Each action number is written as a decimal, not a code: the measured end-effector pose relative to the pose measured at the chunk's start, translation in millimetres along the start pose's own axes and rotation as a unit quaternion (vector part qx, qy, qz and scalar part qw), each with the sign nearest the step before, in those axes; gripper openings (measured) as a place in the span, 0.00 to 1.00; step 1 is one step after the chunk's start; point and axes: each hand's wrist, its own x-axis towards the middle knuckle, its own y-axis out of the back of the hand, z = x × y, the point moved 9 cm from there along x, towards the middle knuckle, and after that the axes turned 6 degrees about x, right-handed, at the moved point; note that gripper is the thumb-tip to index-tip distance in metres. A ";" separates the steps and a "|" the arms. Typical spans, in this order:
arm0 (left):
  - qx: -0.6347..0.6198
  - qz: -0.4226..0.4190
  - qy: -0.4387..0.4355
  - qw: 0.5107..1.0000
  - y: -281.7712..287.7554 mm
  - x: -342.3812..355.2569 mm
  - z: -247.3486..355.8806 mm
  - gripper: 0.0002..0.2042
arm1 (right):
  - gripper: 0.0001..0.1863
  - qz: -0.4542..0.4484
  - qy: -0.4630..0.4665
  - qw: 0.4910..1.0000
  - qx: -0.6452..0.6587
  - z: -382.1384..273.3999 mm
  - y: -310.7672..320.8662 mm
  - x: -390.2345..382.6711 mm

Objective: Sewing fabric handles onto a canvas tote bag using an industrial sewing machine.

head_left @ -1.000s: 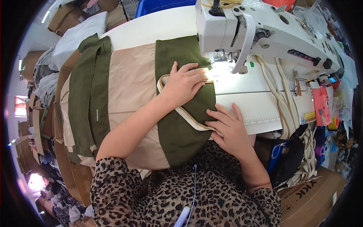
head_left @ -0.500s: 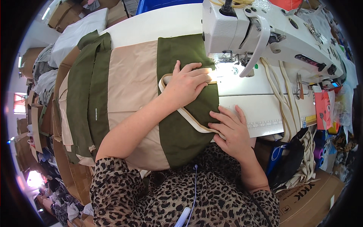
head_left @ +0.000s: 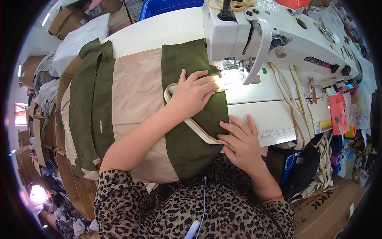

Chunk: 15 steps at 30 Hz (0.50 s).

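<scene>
Strap-feeding step, apparently: left hand [head_left: 193,95], fingers spread flat, pressed strap [head_left: 201,133] onto green-and-beige cloth [head_left: 191,153] on the counter [head_left: 159,26], beside the sewing machine [head_left: 238,34]. Right hand [head_left: 243,144] touched strap farther along, fingers spread; couldn't tell if pinching. Next move likely called for keeping strap flat. Glare hid the needle; left hand covered some strap.

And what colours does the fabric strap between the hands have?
The fabric strap is off-white and tan, best seen in the head view.
</scene>
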 end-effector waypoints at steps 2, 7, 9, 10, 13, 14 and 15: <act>0.007 0.002 0.020 1.000 0.6 -1.7 -1.8 0.09 | 0.11 -0.001 0.001 1.000 0.000 -0.3 0.2 0.8; 0.012 0.016 0.021 1.000 2.1 2.0 -3.2 0.07 | 0.10 -0.005 -0.003 1.000 -0.004 0.6 0.6 6.1; 0.015 0.017 0.016 1.000 0.8 5.6 -1.3 0.07 | 0.10 -0.001 -0.004 1.000 -0.005 2.0 0.1 3.5; 0.011 0.019 0.008 1.000 -0.2 6.5 1.0 0.07 | 0.10 0.002 -0.007 1.000 -0.005 2.5 0.2 1.5; 0.001 0.019 0.002 1.000 -1.1 7.0 2.1 0.07 | 0.10 0.012 -0.012 1.000 -0.001 3.4 1.3 -0.9; -0.003 0.016 0.002 1.000 -2.5 7.6 2.0 0.07 | 0.10 0.011 -0.013 1.000 -0.002 3.6 1.4 -0.6; -0.005 0.016 0.002 1.000 -3.1 8.0 1.4 0.07 | 0.11 0.009 -0.014 1.000 0.000 4.0 1.5 -0.1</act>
